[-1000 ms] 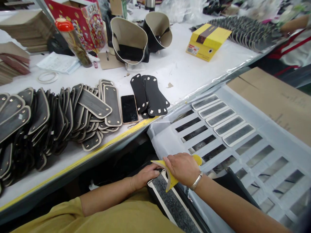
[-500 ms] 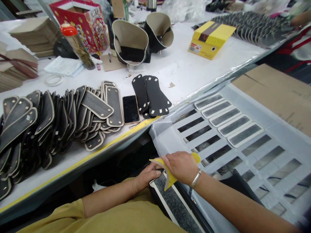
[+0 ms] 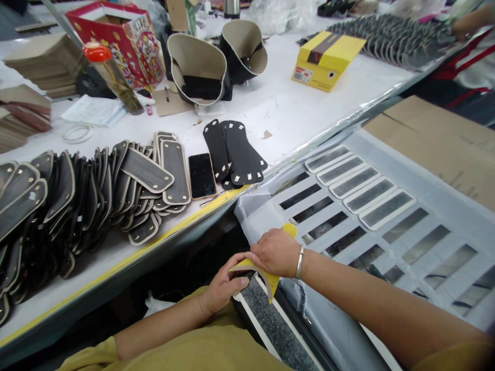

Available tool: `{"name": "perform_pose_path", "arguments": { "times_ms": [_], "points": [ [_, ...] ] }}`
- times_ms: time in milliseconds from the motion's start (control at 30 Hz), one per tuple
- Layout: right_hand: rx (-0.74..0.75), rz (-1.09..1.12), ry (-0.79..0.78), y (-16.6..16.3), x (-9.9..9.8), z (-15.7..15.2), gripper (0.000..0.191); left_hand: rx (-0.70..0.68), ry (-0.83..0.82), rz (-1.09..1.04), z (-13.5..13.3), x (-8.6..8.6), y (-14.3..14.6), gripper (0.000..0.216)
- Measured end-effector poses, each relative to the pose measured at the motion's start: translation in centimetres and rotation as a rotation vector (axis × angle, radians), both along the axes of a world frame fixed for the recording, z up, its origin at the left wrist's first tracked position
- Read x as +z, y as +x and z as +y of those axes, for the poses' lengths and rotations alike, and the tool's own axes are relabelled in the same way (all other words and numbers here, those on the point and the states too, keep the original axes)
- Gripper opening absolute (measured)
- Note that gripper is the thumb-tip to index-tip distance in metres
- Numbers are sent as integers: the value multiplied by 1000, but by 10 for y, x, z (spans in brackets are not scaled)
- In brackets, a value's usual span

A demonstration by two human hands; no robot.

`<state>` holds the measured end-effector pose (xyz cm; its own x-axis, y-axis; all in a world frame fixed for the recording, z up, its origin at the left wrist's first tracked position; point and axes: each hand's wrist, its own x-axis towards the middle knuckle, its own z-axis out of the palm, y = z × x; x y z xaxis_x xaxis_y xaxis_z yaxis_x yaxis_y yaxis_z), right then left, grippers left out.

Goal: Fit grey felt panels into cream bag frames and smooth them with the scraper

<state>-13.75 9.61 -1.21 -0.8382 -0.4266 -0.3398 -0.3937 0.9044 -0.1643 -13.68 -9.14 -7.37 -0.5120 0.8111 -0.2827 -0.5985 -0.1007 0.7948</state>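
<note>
Surface [image 3: 286, 108]: white, with dark pieces [image 3: 92, 198] heaped.
Right hand [image 3: 276, 252]: closed around yellow scraper [image 3: 274, 283].
Left hand [image 3: 222, 288]: half-curled, thumb at grey strip [image 3: 268, 317], grip unclear.
Grey strip: beneath scraper, seemingly unfinished.
Rack [image 3: 261, 216]: five similar strips [image 3: 356, 183], apparently done.

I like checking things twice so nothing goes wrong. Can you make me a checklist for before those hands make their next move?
1. Right hand has a good grip: ok, it is wrapped around the curved yellow tool.
2. Left hand is at the work: ok, its thumb is by the near-tool end of the grey strip.
3. Left fingers are well away from the yellow tool: not ok, they are right beside its tip.
4. All of the grey strip can be seen: not ok, the picture's bottom edge cuts it off.
5. The yellow tool presses on the strip: cannot tell from this angle.
6. Phone is away from the hands: ok, it lies on the table.
</note>
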Motion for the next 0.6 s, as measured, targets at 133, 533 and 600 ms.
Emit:
{"name": "perform_pose_path", "arguments": {
  "times_ms": [133, 533, 600],
  "points": [
    [29, 25, -29, 0, -2, 3, 55, 33, -16, 109, -1, 2, 2, 46],
    [70, 32, -95, -2, -8, 9, 54, -166, -271, 469, -5, 15, -8, 34],
    [73, 22, -106, -2, -10, 10, 56, -274, -327, 550, -5, 21, -15, 38]
  ]
}}
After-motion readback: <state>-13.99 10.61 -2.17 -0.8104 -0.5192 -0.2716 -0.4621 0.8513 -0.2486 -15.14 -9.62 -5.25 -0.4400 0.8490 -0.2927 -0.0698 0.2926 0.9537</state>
